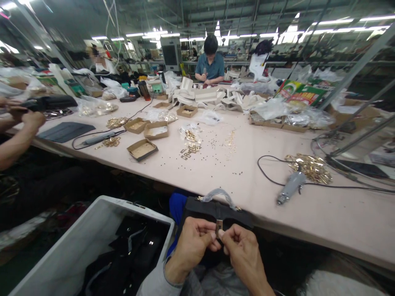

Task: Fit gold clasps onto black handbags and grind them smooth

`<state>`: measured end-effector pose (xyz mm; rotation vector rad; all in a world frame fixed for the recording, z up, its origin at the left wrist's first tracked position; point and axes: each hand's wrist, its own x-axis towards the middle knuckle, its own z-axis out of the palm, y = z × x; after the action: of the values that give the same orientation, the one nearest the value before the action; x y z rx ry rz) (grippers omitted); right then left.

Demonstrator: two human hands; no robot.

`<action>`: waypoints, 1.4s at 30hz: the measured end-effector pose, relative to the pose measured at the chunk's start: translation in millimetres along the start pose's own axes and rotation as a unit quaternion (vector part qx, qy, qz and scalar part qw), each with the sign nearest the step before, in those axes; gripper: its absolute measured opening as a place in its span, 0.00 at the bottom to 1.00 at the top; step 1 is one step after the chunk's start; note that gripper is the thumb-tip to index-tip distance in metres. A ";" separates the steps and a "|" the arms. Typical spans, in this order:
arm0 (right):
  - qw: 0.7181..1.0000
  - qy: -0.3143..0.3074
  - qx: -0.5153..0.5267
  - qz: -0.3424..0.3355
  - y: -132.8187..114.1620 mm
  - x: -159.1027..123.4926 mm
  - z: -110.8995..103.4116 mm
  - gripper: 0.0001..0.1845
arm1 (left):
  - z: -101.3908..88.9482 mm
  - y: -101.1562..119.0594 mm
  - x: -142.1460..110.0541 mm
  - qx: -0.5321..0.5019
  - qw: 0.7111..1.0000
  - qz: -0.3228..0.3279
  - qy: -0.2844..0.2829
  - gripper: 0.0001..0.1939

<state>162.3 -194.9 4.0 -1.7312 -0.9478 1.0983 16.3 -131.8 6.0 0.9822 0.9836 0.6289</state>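
Note:
A black handbag (216, 209) with a plastic-wrapped handle (219, 194) rests in my lap against the table's near edge. My left hand (193, 242) and my right hand (242, 250) meet just below it. Both pinch a small metal clasp (219, 226) on the bag's front strap, fingers closed around it.
A grey electric screwdriver (290, 187) lies on the table (216, 164) beside a pile of gold fittings (310, 166). Small cardboard trays (142, 149), loose screws and metal parts are scattered mid-table. A white bin (92, 230) of black bags stands at my left. Other people work at the left and far side.

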 end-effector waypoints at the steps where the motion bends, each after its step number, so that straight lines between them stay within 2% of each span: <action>1: 1.000 -0.003 -0.002 0.002 0.5 0.3 -0.8 0.24 | -0.3 0.2 0.1 -0.003 1.000 -0.004 -0.005 0.16; 6: 0.998 -0.033 0.029 0.037 9.1 2.1 -1.3 0.23 | -1.5 -1.4 0.9 -0.010 1.000 -0.012 -0.022 0.16; 9: 0.999 -0.038 0.018 0.033 10.6 2.5 -1.2 0.22 | -1.4 -2.6 0.2 -0.021 0.999 -0.015 -0.020 0.17; 16: 0.994 -0.066 -0.081 -0.038 -0.6 4.0 -7.4 0.17 | 7.0 -14.4 2.8 -0.006 0.999 -0.029 0.035 0.22; 20: 0.989 -0.078 -0.119 -0.045 2.0 3.5 -8.7 0.12 | 14.2 -24.6 4.5 -0.023 0.997 -0.028 0.069 0.22; 24: 0.989 -0.045 -0.131 -0.047 6.0 -0.7 -8.4 0.19 | 19.3 -26.7 3.5 -0.027 0.995 -0.025 0.096 0.21; 26: 0.988 -0.056 -0.130 -0.061 7.3 -3.0 -7.8 0.22 | 21.1 -25.5 2.6 -0.027 0.993 -0.037 0.107 0.22; 31: 0.990 -0.048 -0.105 -0.082 10.9 -6.0 -6.7 0.20 | 25.6 -18.3 -0.7 -0.043 0.988 -0.074 0.132 0.21; 35: 0.993 -0.059 -0.079 -0.065 11.4 -8.0 -8.8 0.20 | 27.0 -14.8 -1.4 -0.058 0.987 -0.103 0.105 0.18; 38: 0.992 -0.075 -0.077 -0.072 11.4 -10.9 -10.8 0.20 | 26.6 -17.5 1.0 -0.087 0.988 -0.102 0.080 0.20; 42: 0.991 -0.081 -0.075 -0.072 14.6 -14.0 -12.2 0.20 | 28.6 -22.5 4.7 -0.127 0.983 -0.083 0.099 0.21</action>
<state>171.3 -215.7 -2.5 -1.6810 -1.2639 1.1081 44.4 -149.1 -10.1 0.6130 1.1160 0.7009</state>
